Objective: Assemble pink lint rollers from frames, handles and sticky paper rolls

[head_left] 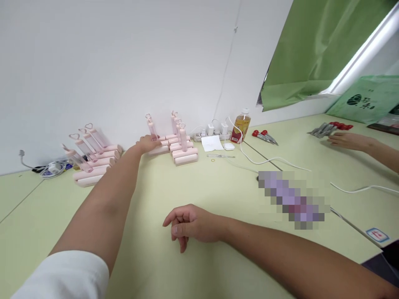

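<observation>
My left hand (148, 144) reaches to the back of the table, its fingers closed around a pale pink cylinder (159, 149) in a small stack; the fingertips are partly hidden. Just behind it rises a clear tube (151, 128) with a pink heart-shaped loop on top. To its right lie more pink cylinders (186, 157), with similar tubes (183, 139) standing among them. My right hand (191, 224) hovers over or rests on the near tabletop, fingers loosely curled and apart, holding nothing.
More pink cylinders (93, 176) with clear tubes stand left. At the back are a power strip (199, 136), white paper (212, 143), tweezers (220, 156), a drink bottle (241, 126) and red-handled tools (264, 136). Another person's hand (349, 141) is right. A white cable (249, 155) crosses the table.
</observation>
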Tool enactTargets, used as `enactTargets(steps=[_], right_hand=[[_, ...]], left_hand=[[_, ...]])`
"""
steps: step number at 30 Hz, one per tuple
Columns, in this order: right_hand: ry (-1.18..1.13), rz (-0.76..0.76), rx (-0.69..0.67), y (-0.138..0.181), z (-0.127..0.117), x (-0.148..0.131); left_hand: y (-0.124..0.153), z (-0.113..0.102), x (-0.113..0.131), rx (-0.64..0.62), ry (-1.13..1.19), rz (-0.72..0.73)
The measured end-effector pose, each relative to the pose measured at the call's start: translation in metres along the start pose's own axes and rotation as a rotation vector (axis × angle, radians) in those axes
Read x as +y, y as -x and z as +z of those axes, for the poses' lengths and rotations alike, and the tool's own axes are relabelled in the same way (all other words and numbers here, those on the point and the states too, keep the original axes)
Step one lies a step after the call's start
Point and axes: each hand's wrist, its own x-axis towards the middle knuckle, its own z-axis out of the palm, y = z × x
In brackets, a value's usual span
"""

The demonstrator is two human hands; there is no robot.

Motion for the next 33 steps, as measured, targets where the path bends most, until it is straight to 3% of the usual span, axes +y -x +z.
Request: enactTargets(steps=[3, 9, 16, 18, 20, 23, 24, 28, 33], right_hand=[[-0.003, 0.000, 0.004, 0.000, 0.000, 0.001], [0.028, 0.012, 0.018, 0.002, 0.000, -0.004], [0.092, -0.013, 0.075, 0.001, 0.005, -0.003], [0.128, -0.089, 0.174, -0.002, 0.004, -0.001], [0.220, -0.236, 0.370, -0.004, 0.002, -0.001], [0.440, -0.464, 0.645, -0.005, -0.004, -0.006], [0.540, -0.494, 0.674, -0.004, -0.006, -0.008], [0.717, -0.473, 0.523, -0.001, -0.009, -0.011], [0.775, -0.398, 0.419, 0.001, -0.010, -0.010]], left_hand=[[0.002, 0.000, -0.002, -0.057, -0.037, 0.011], [0.024, 0.001, -0.014, -0.046, -0.065, 0.080], [0.096, -0.008, -0.023, -0.021, -0.051, 0.213], [0.127, -0.010, -0.020, -0.026, -0.059, 0.226], [0.162, -0.011, -0.014, -0.030, -0.049, 0.252], [0.216, -0.012, 0.002, -0.049, -0.030, 0.295], [0.233, -0.012, 0.007, -0.053, -0.019, 0.305], [0.281, -0.012, 0.024, -0.096, 0.102, 0.351], [0.291, -0.015, 0.021, -0.135, 0.321, 0.324]])
